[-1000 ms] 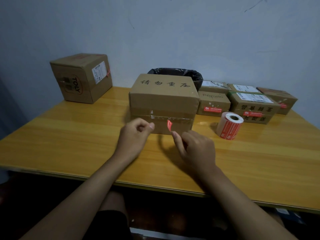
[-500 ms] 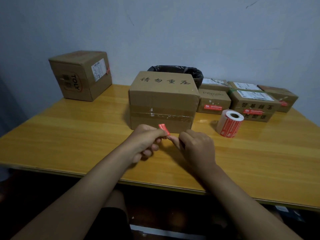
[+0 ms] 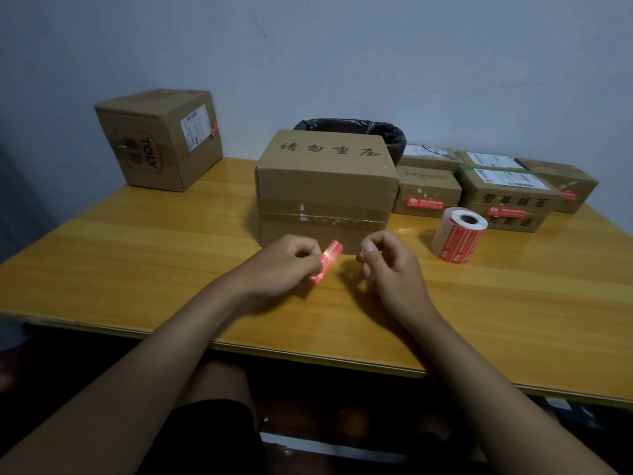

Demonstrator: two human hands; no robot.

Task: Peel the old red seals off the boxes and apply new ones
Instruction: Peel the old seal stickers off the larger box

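Observation:
A peeled red seal (image 3: 327, 260) is pinched in my left hand (image 3: 286, 265), just in front of the big cardboard box (image 3: 325, 186) with black characters on top. The box's taped front shows only small white scraps. My right hand (image 3: 390, 265) hovers a little to the right of the seal with its fingers curled and nothing visible in them. A roll of new red seals (image 3: 459, 234) stands on the table right of the box.
Several small boxes (image 3: 510, 197) with red seals sit at the back right. A TOLY box (image 3: 161, 138) stands back left. A black-lined bin (image 3: 380, 132) is behind the big box. The yellow wooden table (image 3: 137, 255) spreads around my hands.
The red seal came off the box front. My left hand took it from the right hand, and the two hands have drawn apart.

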